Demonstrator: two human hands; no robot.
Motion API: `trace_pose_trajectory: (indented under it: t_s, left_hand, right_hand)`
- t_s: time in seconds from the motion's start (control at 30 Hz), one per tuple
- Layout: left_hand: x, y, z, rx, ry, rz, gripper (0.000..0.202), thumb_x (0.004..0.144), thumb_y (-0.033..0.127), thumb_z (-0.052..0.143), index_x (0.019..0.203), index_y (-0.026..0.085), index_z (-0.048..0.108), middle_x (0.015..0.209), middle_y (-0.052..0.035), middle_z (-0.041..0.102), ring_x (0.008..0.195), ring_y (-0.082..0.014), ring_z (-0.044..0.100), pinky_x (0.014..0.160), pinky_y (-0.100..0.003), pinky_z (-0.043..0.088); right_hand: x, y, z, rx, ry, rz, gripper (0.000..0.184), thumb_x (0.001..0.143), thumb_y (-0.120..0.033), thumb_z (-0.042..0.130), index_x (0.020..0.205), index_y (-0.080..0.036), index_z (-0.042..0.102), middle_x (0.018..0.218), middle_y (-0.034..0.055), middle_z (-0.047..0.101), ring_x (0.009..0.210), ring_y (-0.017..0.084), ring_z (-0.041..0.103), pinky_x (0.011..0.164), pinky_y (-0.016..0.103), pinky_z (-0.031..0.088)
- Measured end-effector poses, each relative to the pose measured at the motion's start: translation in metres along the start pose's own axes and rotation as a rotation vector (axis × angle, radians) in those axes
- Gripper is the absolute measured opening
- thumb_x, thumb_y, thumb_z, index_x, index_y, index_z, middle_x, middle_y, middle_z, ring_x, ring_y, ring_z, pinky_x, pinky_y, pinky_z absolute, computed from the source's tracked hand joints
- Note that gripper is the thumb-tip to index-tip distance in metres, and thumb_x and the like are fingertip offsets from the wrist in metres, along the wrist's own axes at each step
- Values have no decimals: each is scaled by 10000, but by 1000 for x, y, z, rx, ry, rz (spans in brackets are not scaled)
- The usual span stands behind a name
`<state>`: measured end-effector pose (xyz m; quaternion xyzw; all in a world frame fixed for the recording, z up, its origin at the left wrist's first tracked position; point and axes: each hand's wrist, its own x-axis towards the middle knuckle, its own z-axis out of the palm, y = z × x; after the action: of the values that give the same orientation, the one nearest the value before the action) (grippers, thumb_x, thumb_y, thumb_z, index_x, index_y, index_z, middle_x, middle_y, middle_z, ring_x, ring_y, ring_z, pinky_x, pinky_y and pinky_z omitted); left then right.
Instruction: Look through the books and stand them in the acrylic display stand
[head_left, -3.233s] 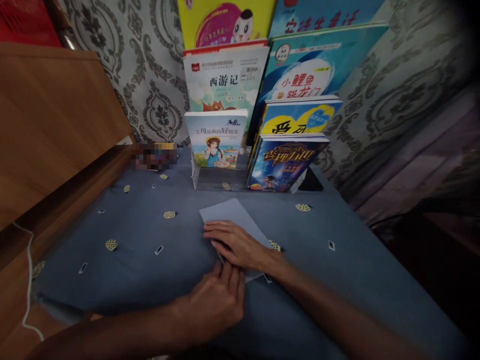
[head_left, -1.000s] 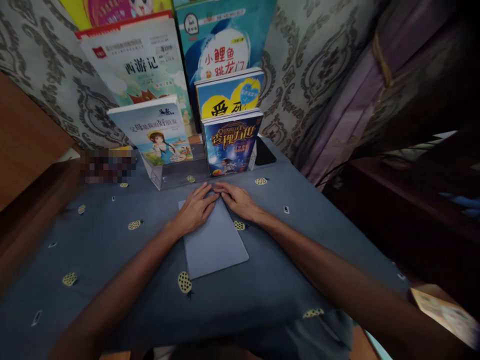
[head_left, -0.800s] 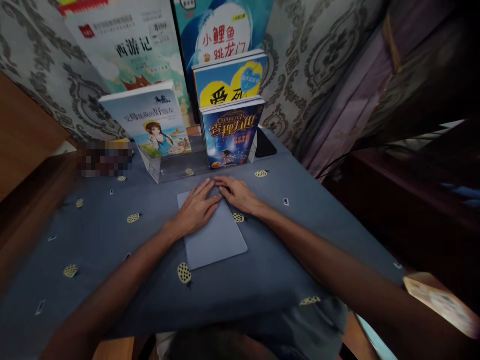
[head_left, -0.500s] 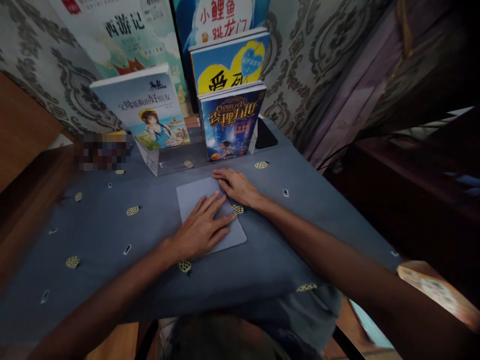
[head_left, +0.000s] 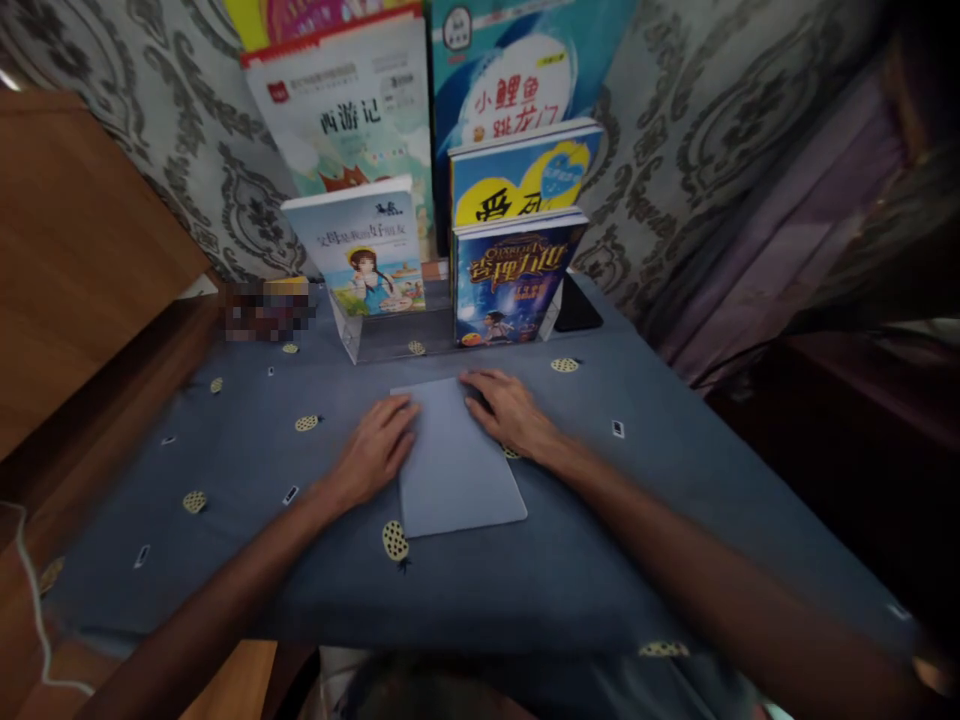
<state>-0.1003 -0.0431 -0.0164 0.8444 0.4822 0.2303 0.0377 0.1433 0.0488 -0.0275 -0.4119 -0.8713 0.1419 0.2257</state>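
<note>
A grey-blue sheet of paper (head_left: 454,470), folded into a tall rectangle, lies flat on the blue patterned tablecloth (head_left: 645,500). My left hand (head_left: 375,448) rests along the sheet's left edge, fingers together and laid flat. My right hand (head_left: 508,408) presses on the sheet's upper right corner, fingers stretched out flat. Neither hand holds anything. The picture is slightly blurred by motion.
A clear stand (head_left: 390,335) just behind the sheet holds upright books, among them a pale blue one (head_left: 364,255) and a dark blue one (head_left: 510,280). Taller books lean on the patterned wall. A wooden panel (head_left: 82,260) is on the left, a dark phone (head_left: 577,310) beside the stand.
My left hand slid from the top of the sheet down across it, then off to its left edge. My right hand stayed at the upper right corner. The view shifted.
</note>
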Motion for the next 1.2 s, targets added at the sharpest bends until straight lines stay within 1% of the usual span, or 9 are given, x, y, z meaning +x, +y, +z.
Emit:
trace_pose_trajectory:
  t_s: [0.07, 0.2, 0.4, 0.6, 0.73, 0.83, 1.03, 1.1, 1.2]
  left_hand:
    - [-3, -22, -3, 3, 31, -77, 376, 1024, 319, 441, 1336, 163, 578, 1369, -149, 609, 1272, -255, 582, 1095, -486, 477]
    - [-6, -42, 0, -37, 54, -51, 359, 1026, 327, 442, 1310, 181, 606, 1350, -125, 636, 1256, -242, 602, 1085, -453, 490]
    - [-9, -43, 7, -29, 64, -47, 350, 1017, 308, 461, 1304, 172, 610, 1366, -131, 633, 1272, -241, 597, 1093, -452, 481]
    - [-9, -39, 5, 31, 47, -54, 378, 991, 325, 527, 1306, 127, 594, 1384, -151, 621, 1288, -263, 585, 1108, -446, 469]
    - [-8, -37, 2, 36, 20, -62, 399, 990, 345, 537, 1312, 114, 588, 1392, -169, 613, 1304, -263, 575, 1118, -439, 461]
    - [-8, -36, 1, 34, 1, -69, 401, 1002, 361, 518, 1319, 123, 585, 1401, -166, 606, 1331, -253, 555, 1128, -433, 452]
    - [-6, -30, -3, 81, -35, -74, 380, 1004, 349, 524, 1285, 108, 611, 1387, -160, 620, 1323, -246, 565, 1126, -400, 447]
    - [-6, -27, -9, 113, -62, -45, 340, 1013, 311, 504, 1262, 115, 628, 1369, -151, 636, 1301, -235, 584, 1122, -391, 447]
    - [-8, -21, -26, 169, -150, 90, 292, 1015, 232, 482, 1251, 150, 632, 1370, -115, 642, 1305, -214, 579, 1120, -377, 439]
  right_hand:
    - [0, -3, 0, -66, -2, -34, 397, 939, -214, 508, 1307, -129, 628, 1339, 170, 655, 1307, 338, 542, 1069, 544, 441]
    - [-2, -24, 4, -149, -14, -188, 362, 965, -212, 472, 1255, -149, 679, 1341, 162, 661, 1332, 337, 529, 1098, 581, 402]
    - [-24, -77, 19, 77, -188, -553, 379, 999, -227, 445, 1309, -184, 659, 1360, 122, 657, 1348, 261, 540, 1140, 503, 420]
    - [-49, -95, 20, 81, -320, -616, 416, 1022, -234, 435, 1409, -177, 575, 1456, 96, 576, 1399, 220, 485, 1194, 453, 383]
    - [-55, -82, 18, 4, -322, -551, 510, 1024, -346, 460, 1513, -202, 444, 1574, 92, 414, 1451, 252, 403, 1191, 467, 390]
    - [-47, -54, 17, -30, -298, -469, 602, 1011, -446, 467, 1556, -209, 367, 1595, 98, 376, 1469, 273, 365, 1207, 489, 357]
    - [-5, 6, 14, -44, -202, -280, 629, 1004, -564, 368, 1519, -210, 442, 1564, 108, 443, 1468, 292, 367, 1219, 525, 314]
    - [3, 14, 14, -46, -164, -248, 632, 1000, -579, 350, 1502, -214, 468, 1551, 106, 465, 1459, 294, 383, 1216, 523, 322]
    - [6, 18, 16, -47, -131, -243, 621, 998, -574, 341, 1485, -218, 492, 1540, 98, 481, 1450, 296, 401, 1205, 518, 347]
